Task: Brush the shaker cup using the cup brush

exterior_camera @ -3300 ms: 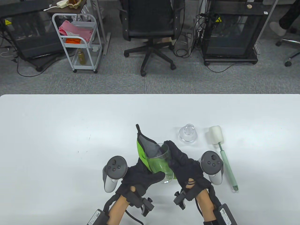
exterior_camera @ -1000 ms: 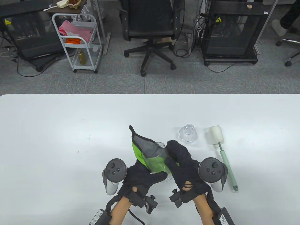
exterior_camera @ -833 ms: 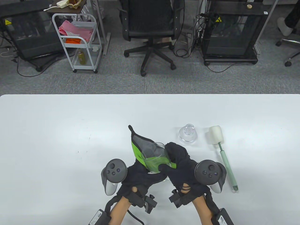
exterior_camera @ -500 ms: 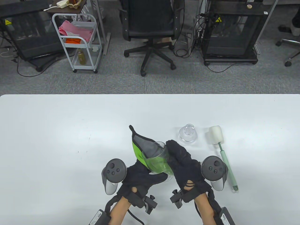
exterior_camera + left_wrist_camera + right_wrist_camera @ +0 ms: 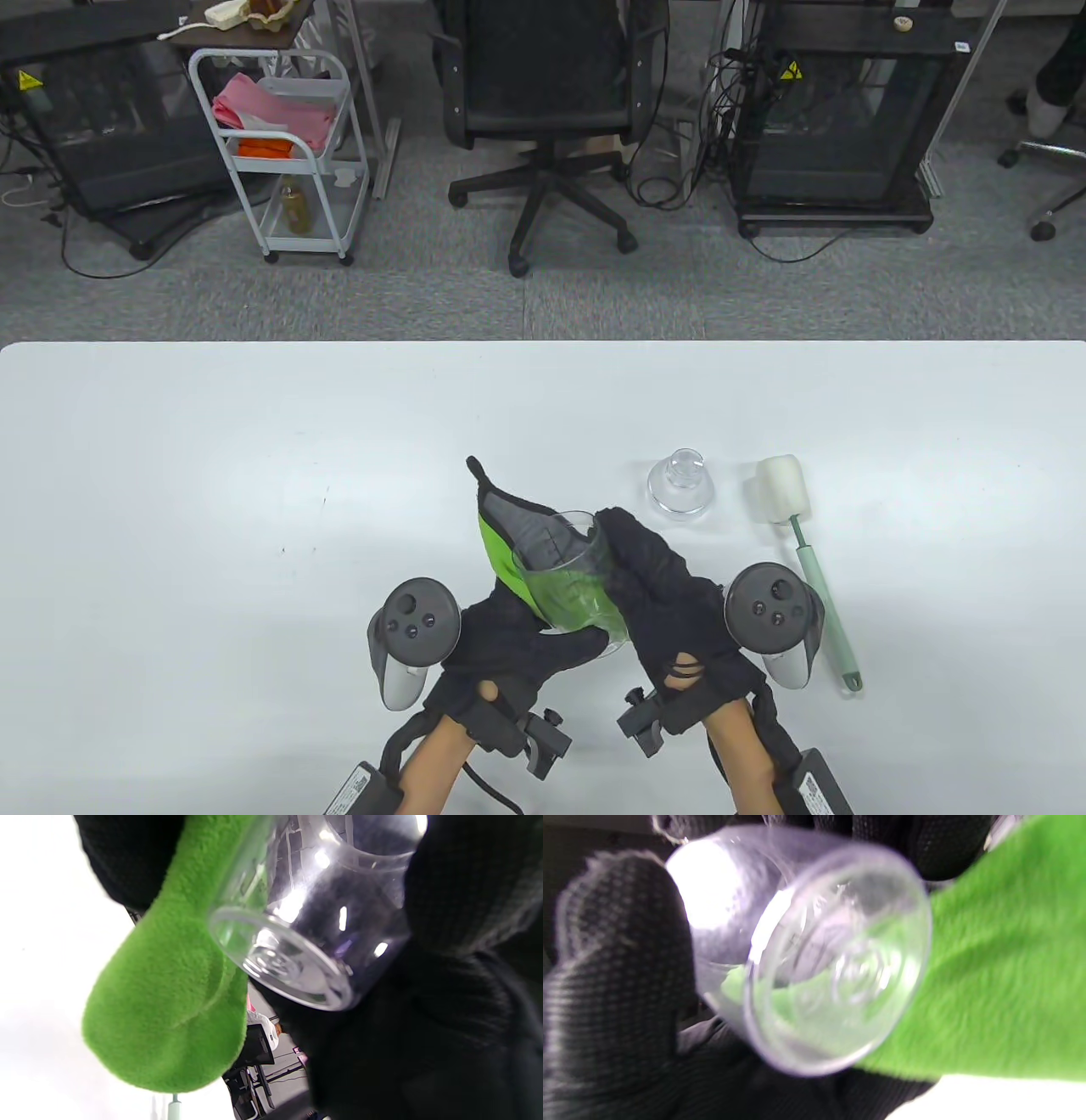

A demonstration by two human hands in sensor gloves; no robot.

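The clear shaker cup (image 5: 567, 586) is lifted off the table and tilted, mouth away from me. A green and grey cloth (image 5: 507, 528) lies along its left side and sticks out past the rim. My left hand (image 5: 530, 632) holds the cloth against the cup from below left. My right hand (image 5: 632, 569) grips the cup's right side. The cup's base (image 5: 292, 959) and the cloth (image 5: 169, 1005) fill the left wrist view. The right wrist view shows the base (image 5: 835, 971) and the cloth (image 5: 992, 984). The cup brush (image 5: 808, 552), white sponge head and green handle, lies on the table right of my right hand.
The clear shaker lid (image 5: 679, 488) stands on the white table (image 5: 212, 467) just beyond my right hand, left of the brush's sponge head. An office chair (image 5: 547, 102) and a cart (image 5: 280, 144) stand on the floor beyond the table's far edge.
My right hand rolled left around the cup and back again. The cup and cloth sit slightly further left than 3.3 s ago. The brush and lid have not moved.
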